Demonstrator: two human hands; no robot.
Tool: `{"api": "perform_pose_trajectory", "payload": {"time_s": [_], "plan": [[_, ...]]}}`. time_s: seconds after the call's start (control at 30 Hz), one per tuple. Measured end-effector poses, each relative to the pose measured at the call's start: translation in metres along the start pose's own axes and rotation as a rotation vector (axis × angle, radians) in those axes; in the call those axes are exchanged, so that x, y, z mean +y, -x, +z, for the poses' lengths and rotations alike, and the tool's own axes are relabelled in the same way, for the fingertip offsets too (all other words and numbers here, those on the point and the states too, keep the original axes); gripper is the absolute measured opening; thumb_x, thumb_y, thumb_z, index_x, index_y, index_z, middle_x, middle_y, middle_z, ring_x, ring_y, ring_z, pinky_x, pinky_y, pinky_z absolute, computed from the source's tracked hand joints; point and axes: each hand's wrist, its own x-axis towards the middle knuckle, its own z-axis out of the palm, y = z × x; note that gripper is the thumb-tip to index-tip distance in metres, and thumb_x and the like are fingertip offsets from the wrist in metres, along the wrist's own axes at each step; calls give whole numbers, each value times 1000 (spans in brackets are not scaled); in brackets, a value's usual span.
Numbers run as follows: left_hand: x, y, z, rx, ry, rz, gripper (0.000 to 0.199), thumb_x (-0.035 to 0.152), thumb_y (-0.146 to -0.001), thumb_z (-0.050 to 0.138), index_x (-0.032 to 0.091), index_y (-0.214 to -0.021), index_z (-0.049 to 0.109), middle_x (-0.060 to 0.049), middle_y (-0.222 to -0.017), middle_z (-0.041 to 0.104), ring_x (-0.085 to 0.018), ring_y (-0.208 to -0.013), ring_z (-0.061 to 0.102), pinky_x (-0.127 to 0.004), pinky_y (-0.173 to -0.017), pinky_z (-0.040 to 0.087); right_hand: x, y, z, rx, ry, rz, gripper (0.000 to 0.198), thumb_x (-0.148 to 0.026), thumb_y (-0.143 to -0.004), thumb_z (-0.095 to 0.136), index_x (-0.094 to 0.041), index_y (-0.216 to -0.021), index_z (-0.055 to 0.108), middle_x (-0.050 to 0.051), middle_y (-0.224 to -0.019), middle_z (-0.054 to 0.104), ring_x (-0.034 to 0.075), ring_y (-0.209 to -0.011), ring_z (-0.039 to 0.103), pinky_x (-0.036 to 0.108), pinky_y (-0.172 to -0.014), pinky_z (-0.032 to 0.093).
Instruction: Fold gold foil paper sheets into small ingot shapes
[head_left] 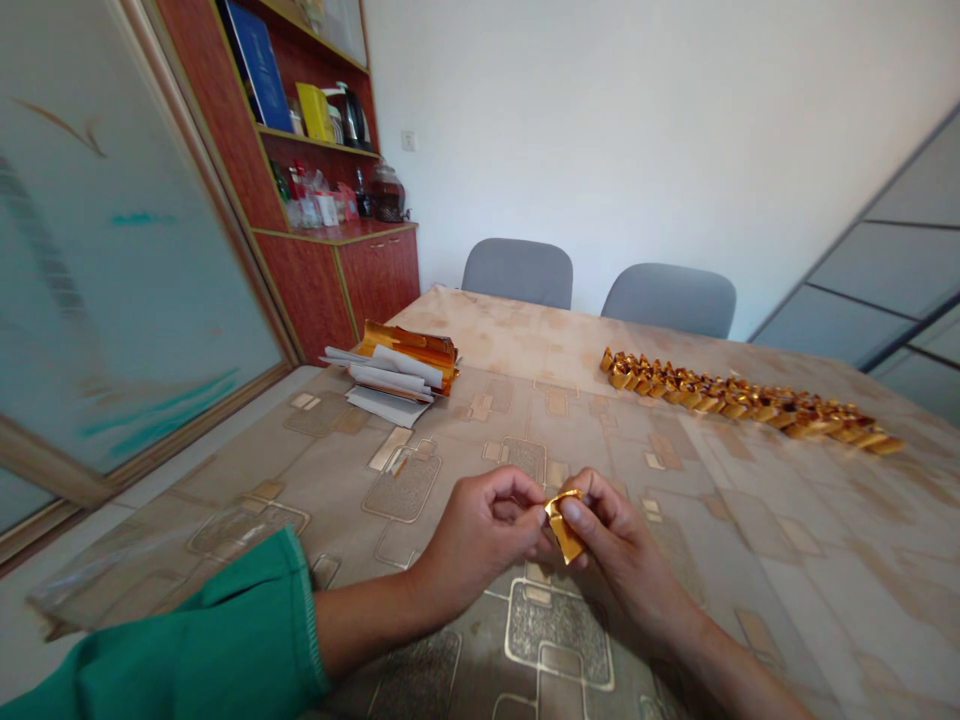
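Note:
A small folded piece of gold foil paper (568, 540) is held up between my two hands, above the near part of the table. My right hand (626, 545) grips it from the right, thumb pressed on its face. From the other side, my left hand (480, 530) pinches its left edge between thumb and forefinger. Further off to the left lies a loose stack of gold foil sheets (412, 345), with white-backed sheets (394, 385) among them. At the back right, several folded gold foil pieces (742, 395) are lined up in long rows.
A patterned cloth (480, 410) covers the table. Two grey chairs (517, 272) stand at its far side. A red-brown cabinet (337, 275) with bottles and a kettle is at the back left, beside a frosted glass sliding door (127, 220).

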Motion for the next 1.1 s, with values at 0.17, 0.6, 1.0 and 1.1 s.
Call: {"api": "perform_pose_trajectory", "payload": {"time_s": [0.17,0.6,1.0,1.1], "plan": [[-4,0,-1,7,-64,20,18,31,-80,68,15,-78,60,-2,-63,68,-14,-58,66,-24,-56,51,4,0,-3,-5,-9,22,32,-46,-86,69,-22,-77,50,-5,-64,53,12,-56,47,25,-54,40],[1,-9,-7,-162,78,-104,32,41,-74,77,13,-79,62,-5,-64,70,-13,-55,66,-22,-54,50,-2,-4,-8,-4,30,92,35,-47,-77,79,-19,-74,58,-4,-56,55,9,-48,44,21,-46,28],[4,-5,-1,-136,126,-112,33,38,-70,79,14,-85,61,-3,-66,70,-13,-56,67,-22,-52,50,-5,-5,-15,20,-85,217,37,-47,-79,78,-17,-69,59,-6,-50,49,5,-42,32,21,-41,18],[3,-4,-1,-155,166,-148,33,37,-70,79,14,-83,60,-4,-64,70,-13,-53,65,-21,-50,49,-4,-4,-16,15,-123,232,34,-45,-80,78,-18,-72,59,-5,-54,52,6,-43,34,20,-42,19]]}}
